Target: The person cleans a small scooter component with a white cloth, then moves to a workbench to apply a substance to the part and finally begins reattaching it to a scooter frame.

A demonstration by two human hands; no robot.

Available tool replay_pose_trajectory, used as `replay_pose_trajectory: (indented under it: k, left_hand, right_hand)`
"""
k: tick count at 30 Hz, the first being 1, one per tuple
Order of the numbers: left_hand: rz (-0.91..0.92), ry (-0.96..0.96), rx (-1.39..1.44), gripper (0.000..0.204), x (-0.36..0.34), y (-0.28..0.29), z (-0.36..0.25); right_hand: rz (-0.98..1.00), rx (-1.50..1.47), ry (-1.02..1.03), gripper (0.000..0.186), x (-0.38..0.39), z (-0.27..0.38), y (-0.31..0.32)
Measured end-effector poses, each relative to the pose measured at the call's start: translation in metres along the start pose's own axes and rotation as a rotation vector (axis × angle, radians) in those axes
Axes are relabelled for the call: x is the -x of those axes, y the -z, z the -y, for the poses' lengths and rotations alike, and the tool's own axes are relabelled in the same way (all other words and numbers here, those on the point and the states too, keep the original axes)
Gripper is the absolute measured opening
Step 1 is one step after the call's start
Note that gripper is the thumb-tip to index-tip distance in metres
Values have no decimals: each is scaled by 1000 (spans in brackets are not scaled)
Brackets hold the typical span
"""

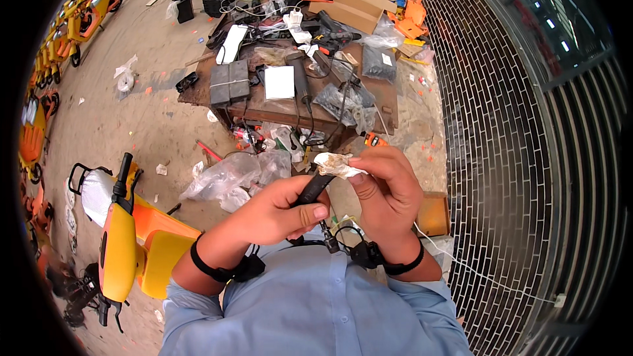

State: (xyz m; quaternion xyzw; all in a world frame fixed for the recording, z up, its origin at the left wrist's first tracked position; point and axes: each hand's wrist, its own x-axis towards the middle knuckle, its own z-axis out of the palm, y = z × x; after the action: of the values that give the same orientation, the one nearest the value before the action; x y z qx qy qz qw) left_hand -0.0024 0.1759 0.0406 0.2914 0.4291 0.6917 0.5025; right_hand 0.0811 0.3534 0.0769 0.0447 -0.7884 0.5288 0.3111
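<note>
My left hand is wrapped round a black cylindrical part, tilted so its upper end points away from me. Over that upper end sits a crumpled, brown-stained white tissue. Thumb and fingers of my right hand pinch the tissue's right side. Below my left hand hangs a dark metal fitting with thin cable near it; whether it joins the black part is hidden by the hand. Each wrist wears a black strap.
Ahead stands a cluttered brown workbench with a grey block, a white box, cables and bags. Clear plastic sheeting lies on the floor before it. A yellow scooter stands left; a slatted shutter rises right.
</note>
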Motion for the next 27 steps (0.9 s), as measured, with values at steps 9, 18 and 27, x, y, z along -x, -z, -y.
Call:
replay_pose_trajectory:
  k: [9, 18, 27]
  left_hand:
    - [-30, 94, -159, 15, 9, -4, -18]
    - [-29, 96, -282, 16, 17, 0, -25]
    - [-47, -15, -613, 21, 19, 8, -17]
  right_hand:
    - [105, -185, -171, 14, -10, 4, 9]
    - [327, -309, -464, 13, -31, 16, 22]
    - [494, -326, -658, 12, -50, 22, 20]
